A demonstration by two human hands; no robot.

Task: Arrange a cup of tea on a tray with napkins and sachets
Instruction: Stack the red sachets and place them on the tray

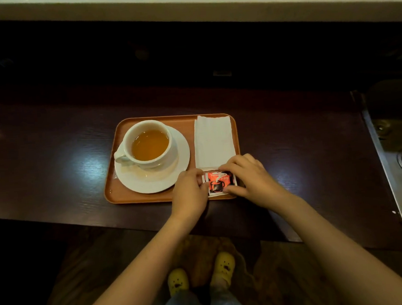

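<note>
An orange tray (117,191) lies on the dark wooden counter. On its left half a white cup of tea (150,144) stands on a white saucer (154,179). A folded white napkin (213,140) lies flat along the tray's right side. Just below the napkin, in the tray's near right corner, is a red and white sachet (218,182) printed with a cup. My left hand (189,192) pinches the sachet's left edge. My right hand (246,175) holds its right edge with fingers curled over the top. The sachet's outer edges are hidden under my fingers.
The dark counter (53,162) stretches left and right of the tray. A steel sink (400,152) with a drain sits at the far right. A raised pale ledge (185,8) runs along the back. Below the counter's near edge are my yellow shoes (199,276).
</note>
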